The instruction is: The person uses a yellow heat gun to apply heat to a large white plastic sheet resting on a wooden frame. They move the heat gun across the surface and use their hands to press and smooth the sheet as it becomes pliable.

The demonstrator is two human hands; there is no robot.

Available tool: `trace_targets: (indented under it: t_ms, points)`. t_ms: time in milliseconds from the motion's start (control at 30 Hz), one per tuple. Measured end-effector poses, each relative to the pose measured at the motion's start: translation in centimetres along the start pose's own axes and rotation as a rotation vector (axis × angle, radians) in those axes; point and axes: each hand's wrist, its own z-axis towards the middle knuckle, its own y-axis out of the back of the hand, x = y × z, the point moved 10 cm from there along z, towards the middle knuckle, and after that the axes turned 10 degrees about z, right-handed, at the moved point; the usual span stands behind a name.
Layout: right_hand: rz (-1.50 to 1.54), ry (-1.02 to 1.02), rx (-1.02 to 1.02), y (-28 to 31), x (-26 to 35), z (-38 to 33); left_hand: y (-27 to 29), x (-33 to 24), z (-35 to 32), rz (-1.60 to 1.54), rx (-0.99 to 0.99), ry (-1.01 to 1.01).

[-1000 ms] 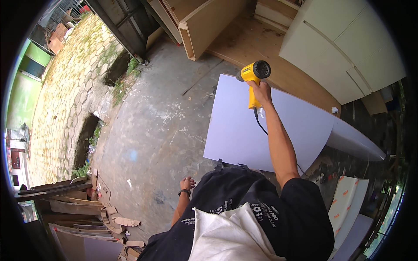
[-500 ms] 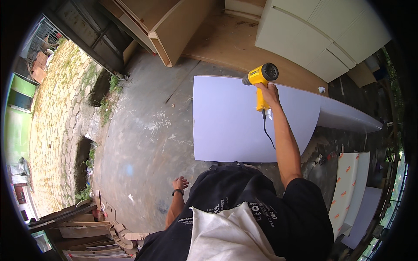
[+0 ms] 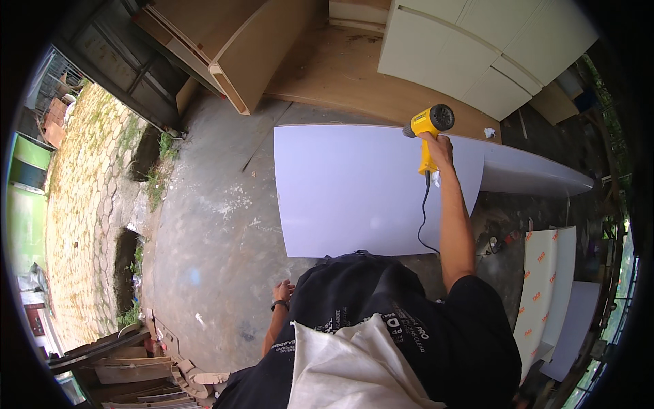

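Note:
A yellow heat gun (image 3: 427,127) with a black ring at its back is gripped by the handle in my right hand (image 3: 438,148). Its dark nozzle points left, above the far part of a white sheet-covered panel (image 3: 354,191). A black cord (image 3: 423,218) hangs from the handle and curves down over the panel's near edge. Something small and white (image 3: 437,178) shows beside my right wrist. My left hand (image 3: 283,291) hangs low at my left side over the floor, fingers loosely apart and holding nothing; a dark band circles that wrist.
Beyond the panel lies a brown board (image 3: 320,75) with a white cabinet (image 3: 463,54) on it. A wooden carcass (image 3: 238,54) stands at the far left. White boards (image 3: 541,293) lean at the right. Wood scraps (image 3: 136,368) are piled at the near left, by the paved strip (image 3: 88,204).
The panel and surroundings have shifted left in view. My right hand, still holding the heat gun, sits further right over the panel. My left hand remains low at my side.

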Motion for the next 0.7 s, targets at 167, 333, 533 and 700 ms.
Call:
trace_targets:
  t_ms: [167,333,533,700]
  points:
    - [-0.002,0.042,-0.052,0.5,-1.2,1.9,1.8,7.8,3.8,-0.041,-0.085,0.103]
    - [-0.041,0.014,-0.126,6.7,-4.6,3.0,-2.3,8.5,4.3,0.114,-0.060,0.062]
    - [0.018,-0.041,-0.123,10.6,-7.6,4.4,-1.4,5.4,1.1,0.093,-0.022,-0.213]
    - [-0.063,-0.079,-0.221,20.1,-10.8,6.6,-6.8,1.3,-4.6,0.057,-0.013,0.164]
